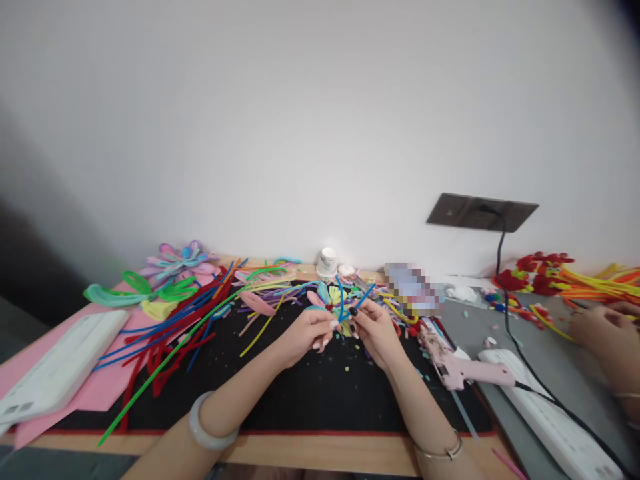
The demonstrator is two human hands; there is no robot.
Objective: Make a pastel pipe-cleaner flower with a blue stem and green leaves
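Observation:
A blue pipe cleaner is bent into a V, with its two ends pointing up. Fingertips of my left hand pinch it low on the left side. From the right, my right hand, with dark nails, pinches it too, close to the left fingertips. Just behind the hands lie pastel pipe-cleaner petals, partly hidden by the fingers. Both hands are above a black mat dotted with small scraps.
Loose pipe cleaners and looped petals spread to the left. A paper cup stands by the wall. To the right lie a pink glue gun, a black cord and a white box. Another person's hand works far right.

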